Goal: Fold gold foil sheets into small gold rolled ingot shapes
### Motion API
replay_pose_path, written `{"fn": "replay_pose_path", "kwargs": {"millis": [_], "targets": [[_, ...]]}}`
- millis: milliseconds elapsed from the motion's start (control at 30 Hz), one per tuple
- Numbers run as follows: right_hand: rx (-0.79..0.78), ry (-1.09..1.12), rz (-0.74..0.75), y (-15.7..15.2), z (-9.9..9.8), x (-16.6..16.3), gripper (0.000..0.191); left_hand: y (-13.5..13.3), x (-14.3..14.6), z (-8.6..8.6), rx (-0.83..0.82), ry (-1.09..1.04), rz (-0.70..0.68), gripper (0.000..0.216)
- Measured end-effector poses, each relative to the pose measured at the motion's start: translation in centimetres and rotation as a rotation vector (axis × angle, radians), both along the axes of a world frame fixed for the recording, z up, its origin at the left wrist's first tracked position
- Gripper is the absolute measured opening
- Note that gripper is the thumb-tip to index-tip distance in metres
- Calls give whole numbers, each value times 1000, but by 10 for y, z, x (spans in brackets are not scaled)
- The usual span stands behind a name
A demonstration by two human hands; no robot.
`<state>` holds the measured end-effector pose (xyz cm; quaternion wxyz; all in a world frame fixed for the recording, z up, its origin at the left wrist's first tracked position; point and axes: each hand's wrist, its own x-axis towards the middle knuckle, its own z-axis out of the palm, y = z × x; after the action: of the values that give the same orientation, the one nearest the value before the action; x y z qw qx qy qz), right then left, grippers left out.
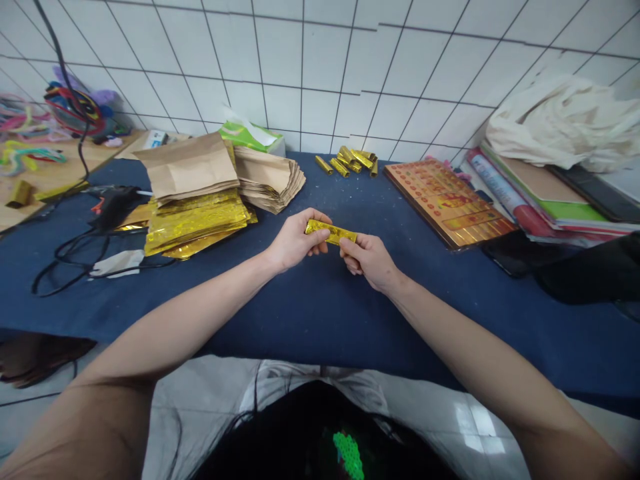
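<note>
Between my two hands, just above the blue tablecloth (320,307), is a strip of shiny gold foil paper (331,231), folded or rolled narrow. My left hand (299,239) pinches its left end, thumb on top. The right end is held by my right hand (367,259), its thumb pressed on the paper and the other fingers curled beneath. Several rolled gold paper tubes (350,159) lie in a small heap beyond my hands. Left of my left hand sits a stack of gold foil sheets (200,223), with brown paper sheets (190,167) lying over it.
At left, a black glue gun (117,205) lies with its looped cable (65,257). A green tissue pack (250,135) stands by the tiled wall. Towards the right are an orange-gold printed pack (450,203), a stack of books (545,193) and a cream cloth (565,123).
</note>
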<state>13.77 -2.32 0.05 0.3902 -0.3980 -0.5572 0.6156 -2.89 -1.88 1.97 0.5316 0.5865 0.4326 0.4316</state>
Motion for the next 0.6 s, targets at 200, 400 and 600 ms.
{"fn": "replay_pose_path", "kwargs": {"millis": [200,400,600], "targets": [[28,-47,22,1,-1,1,36,2,-2,0,-3,9,-53,13],[27,-30,47,0,0,-1,36,7,-7,-4,105,34,-49,11],[114,-96,52,1,-4,1,37,11,-10,-4,111,74,-60,12]]}}
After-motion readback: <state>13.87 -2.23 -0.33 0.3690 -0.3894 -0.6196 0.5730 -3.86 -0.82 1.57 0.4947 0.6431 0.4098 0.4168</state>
